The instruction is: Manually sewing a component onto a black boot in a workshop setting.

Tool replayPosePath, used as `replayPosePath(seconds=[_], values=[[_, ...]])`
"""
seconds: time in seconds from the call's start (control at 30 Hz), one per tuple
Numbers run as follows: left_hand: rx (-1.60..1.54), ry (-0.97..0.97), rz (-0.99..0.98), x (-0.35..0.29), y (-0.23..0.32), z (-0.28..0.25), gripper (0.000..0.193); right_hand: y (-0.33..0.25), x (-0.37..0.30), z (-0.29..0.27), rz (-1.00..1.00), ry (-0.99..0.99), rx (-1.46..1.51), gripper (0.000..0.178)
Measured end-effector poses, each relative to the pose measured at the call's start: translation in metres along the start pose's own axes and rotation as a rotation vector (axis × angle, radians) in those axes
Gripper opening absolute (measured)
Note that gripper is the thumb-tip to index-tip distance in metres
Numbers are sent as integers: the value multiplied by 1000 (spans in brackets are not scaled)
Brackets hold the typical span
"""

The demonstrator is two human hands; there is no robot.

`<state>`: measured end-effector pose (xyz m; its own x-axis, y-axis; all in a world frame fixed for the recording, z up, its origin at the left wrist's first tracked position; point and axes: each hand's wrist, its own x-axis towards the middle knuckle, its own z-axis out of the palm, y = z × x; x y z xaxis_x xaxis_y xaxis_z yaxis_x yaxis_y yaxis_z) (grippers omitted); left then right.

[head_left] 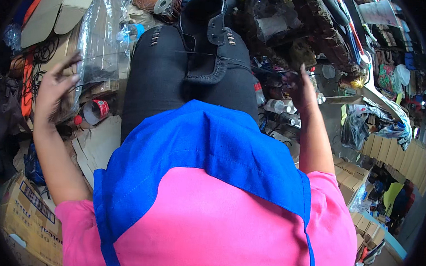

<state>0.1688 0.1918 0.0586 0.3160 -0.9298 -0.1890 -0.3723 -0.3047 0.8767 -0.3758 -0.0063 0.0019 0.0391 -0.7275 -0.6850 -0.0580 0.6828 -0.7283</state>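
Note:
Between my thighs stands a black shoe upper (202,22) with an open collar, a side flap and stitching along its lower tongue-like edge (207,74). A thin dark thread (237,63) runs from it out to both sides. Out to the left, my left hand (57,87) is raised with its fingers bent, the thread leading to it. My right hand (303,90) is raised at the right, thumb up and fingers curled in, with the thread running toward it. Shadow and blur partly hide the fingers. Neither hand touches the shoe upper.
A blue apron (208,137) covers my lap. Clear plastic sheeting (101,38) and cardboard (97,143) lie at left, near a cut container with a red label (96,111). Small bottles (278,106) stand by my right leg. A spool of brown cord (153,0) lies at the far side.

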Motion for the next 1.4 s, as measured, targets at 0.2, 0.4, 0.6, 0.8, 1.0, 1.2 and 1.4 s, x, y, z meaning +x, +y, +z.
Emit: replayPosePath(seconds=[0.2, 0.4, 0.6, 0.8, 1.0, 1.2, 1.4], values=[[-60, 240, 179, -8, 46, 73, 42, -50, -6, 61, -745, -135, -705, 42], [509, -217, 688, -4, 75, 190, 50, -73, -41, 159, -957, -536, -1460, 33], [549, -205, 763, 9, 68, 211, 36, -64, -25, 155, -929, -693, -1442, 22], [517, -211, 741, 11, 70, 211, 35, -61, -48, 142, -805, -658, -1350, 25], [452, -351, 668, 22, 74, 197, 34, -55, -69, 118, -705, -642, -1004, 25], [155, -338, 424, 78, 93, 170, 37, -61, -81, 127, -927, -421, -995, 12], [62, -454, 465, 114, 80, 203, 55, -59, -61, 136, -966, -373, -1256, 25]])
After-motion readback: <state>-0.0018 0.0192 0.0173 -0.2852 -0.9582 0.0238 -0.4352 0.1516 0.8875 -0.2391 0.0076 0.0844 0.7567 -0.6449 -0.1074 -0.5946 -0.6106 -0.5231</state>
